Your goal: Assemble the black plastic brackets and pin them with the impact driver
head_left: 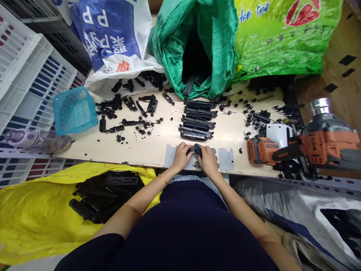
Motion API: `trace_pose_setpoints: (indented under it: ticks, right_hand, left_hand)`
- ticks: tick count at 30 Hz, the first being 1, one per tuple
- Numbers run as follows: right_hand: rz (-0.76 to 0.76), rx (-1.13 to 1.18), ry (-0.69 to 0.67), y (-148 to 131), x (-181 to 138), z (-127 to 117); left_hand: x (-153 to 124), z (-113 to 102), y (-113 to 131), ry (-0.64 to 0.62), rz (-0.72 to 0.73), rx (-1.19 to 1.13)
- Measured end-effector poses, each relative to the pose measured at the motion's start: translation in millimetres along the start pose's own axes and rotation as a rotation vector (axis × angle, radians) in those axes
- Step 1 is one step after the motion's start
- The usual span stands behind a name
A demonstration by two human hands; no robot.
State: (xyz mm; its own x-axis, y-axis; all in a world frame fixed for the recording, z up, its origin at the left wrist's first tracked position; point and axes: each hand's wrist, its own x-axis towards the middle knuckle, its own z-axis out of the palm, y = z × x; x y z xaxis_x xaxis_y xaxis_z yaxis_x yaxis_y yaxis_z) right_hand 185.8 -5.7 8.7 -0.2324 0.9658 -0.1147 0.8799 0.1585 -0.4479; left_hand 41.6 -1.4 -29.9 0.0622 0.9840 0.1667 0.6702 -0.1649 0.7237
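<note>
My left hand [181, 156] and my right hand [208, 161] meet near the table's front edge, closed on small black plastic parts. The left fingers grip one black piece [191, 149]; against it sits another black piece [198, 149] in the right fingers. Whether the two are joined I cannot tell. Under my hands lie grey sheets with round discs [213, 151] and a flat grey piece [226, 159] at the right. Just beyond, several long black assemblies [196, 125] are stacked in a row.
Black brackets [124, 103] and small knobs scatter at the left, screws with black heads [255, 116] at the right. An orange cordless impact wrench [321, 146] lies at the right edge. A green sack [166, 49], a blue basket [75, 111] and a yellow sack [34, 210] surround the table.
</note>
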Motion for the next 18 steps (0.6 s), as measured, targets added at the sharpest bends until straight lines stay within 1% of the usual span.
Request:
trace_pose_setpoints:
  ticks: [4, 11, 18]
  right_hand:
    - [-0.056, 0.071, 0.018, 8.0, -0.1, 3.2]
    - [-0.079, 0.12, 0.013, 11.3, 4.4, 5.3]
    - [-0.145, 0.192, -0.016, 16.6, 9.0, 3.2]
  left_hand:
    - [0.2, 3.2, -4.3, 0.015, 0.044, 0.015]
    - [-0.6, 6.1, -6.4, 0.016, 0.014, 0.046]
    - [3.0, 0.3, -3.8, -0.017, -0.004, 0.047]
